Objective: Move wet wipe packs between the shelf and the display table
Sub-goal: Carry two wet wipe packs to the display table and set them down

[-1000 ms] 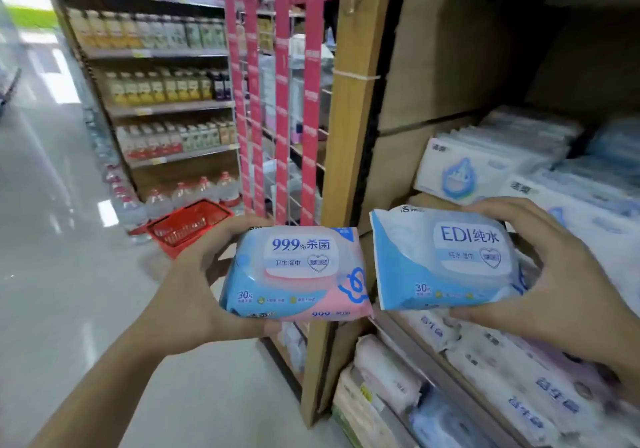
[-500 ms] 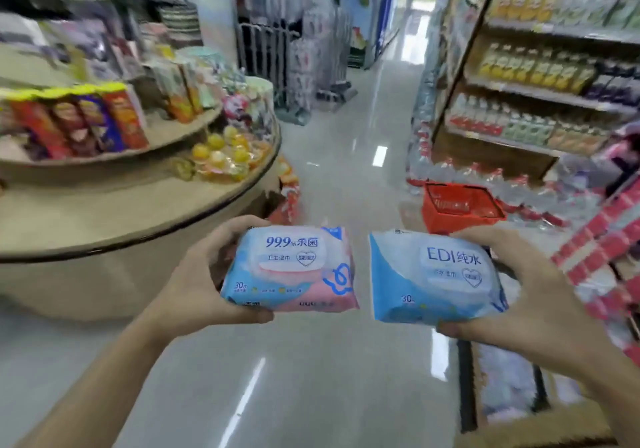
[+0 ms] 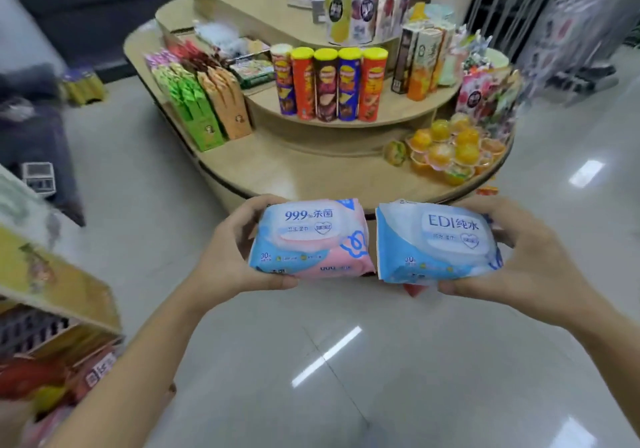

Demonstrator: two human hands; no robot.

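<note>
- Since the earlier frame, the view is swung round: the tiered worktop point(image 3: 304, 177), then at the left edge, is now faced squarely across the upper middle of the frame. The two packs are kept side by side as before.
- The pink-and-blue wipe pack point(image 3: 311, 240) is gripped by the left hand point(image 3: 225, 253) left of centre. The thumb is tucked under the near edge and the fingers are curled over the far edge.
- The blue wipe pack point(image 3: 436, 240) is gripped the same way by the right hand point(image 3: 530, 257), right of centre. The packs' inner ends are almost touching.
- Both packs are held flat and label-up in the air over the floor point(image 3: 346, 378), just short of the worktop's near rim. Neither is set down yet.
- This level hold is judged to suit laying them straight onto the bare lowest tier.
- Two wipe packs are counted, one per hand.
- Five crisp tubes point(image 3: 327, 84) are counted, stood in a row on the middle tier, and three tiers are seen.
- The jelly cups point(image 3: 446, 153) at the lowest tier's right end are too crowded to be counted.
</note>
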